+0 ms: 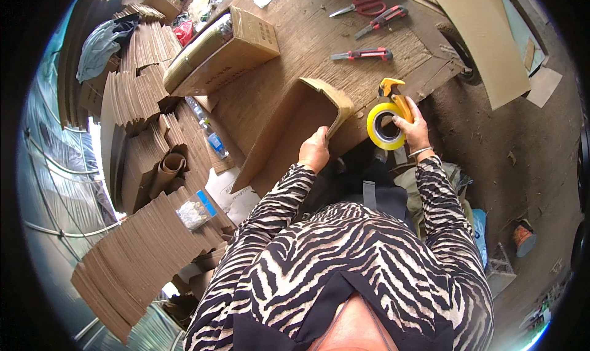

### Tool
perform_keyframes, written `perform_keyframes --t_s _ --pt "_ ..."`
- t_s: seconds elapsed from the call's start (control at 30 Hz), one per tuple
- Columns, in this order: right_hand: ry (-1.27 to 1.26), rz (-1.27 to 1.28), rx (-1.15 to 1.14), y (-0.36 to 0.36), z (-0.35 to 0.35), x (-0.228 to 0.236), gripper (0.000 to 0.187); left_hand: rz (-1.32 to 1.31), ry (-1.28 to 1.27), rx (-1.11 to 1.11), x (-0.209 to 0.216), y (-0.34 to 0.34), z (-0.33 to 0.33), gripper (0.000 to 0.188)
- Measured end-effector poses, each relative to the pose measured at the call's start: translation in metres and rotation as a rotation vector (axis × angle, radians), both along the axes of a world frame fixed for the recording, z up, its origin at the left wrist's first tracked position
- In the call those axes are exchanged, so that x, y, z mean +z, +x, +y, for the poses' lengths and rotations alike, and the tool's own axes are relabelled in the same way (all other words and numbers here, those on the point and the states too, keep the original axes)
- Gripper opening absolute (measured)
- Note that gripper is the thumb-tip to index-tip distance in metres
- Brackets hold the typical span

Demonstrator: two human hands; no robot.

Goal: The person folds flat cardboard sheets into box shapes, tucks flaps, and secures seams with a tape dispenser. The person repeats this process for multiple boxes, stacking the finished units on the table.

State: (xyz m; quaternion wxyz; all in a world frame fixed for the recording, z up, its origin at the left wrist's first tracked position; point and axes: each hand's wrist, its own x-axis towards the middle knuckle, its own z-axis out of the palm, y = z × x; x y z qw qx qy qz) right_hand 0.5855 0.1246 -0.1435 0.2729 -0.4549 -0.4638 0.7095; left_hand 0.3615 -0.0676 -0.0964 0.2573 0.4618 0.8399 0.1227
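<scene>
My left hand [314, 149] is closed on the near edge of a cardboard box [284, 126], which lies tilted on the wooden table with its hollow inside showing. In my right hand [415, 130] is a yellow tape dispenser [402, 108] carrying a wide roll of yellowish tape [377, 141]. My fingers wrap its handle and the thumb rests by the roll's core. The dispenser is held up just right of the box, apart from it.
On the wooden table [301, 25] lie red-handled scissors [367, 5] and two red utility knives [362, 54]. A second cardboard box [246, 43] stands at the far left. Stacked flat cardboard [141, 259] fills the left side. A plastic bottle [215, 143] and a cardboard sheet [485, 43] lie nearby.
</scene>
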Motion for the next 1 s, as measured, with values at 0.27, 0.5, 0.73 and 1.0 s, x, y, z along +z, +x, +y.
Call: perform_keyframes --t_s 0.27,0.5,0.73,1.0 --pt "-0.001 -0.058 0.017 0.005 -0.002 -0.004 0.072 -0.457 0.034 0.548 -0.025 -0.034 0.068 0.081" --pt "0.112 -0.041 0.021 -0.005 -0.011 0.014 0.073 -0.541 0.213 0.662 -0.027 -0.063 0.085 0.023" --pt "0.081 0.245 -0.095 -0.005 0.017 0.068 0.068 -0.708 0.763 0.716 0.243 -0.06 -0.035 0.018" --pt "0.075 0.589 0.233 -0.089 0.001 0.234 0.066 -0.833 1.313 0.917 0.333 -0.004 -0.136 0.037"
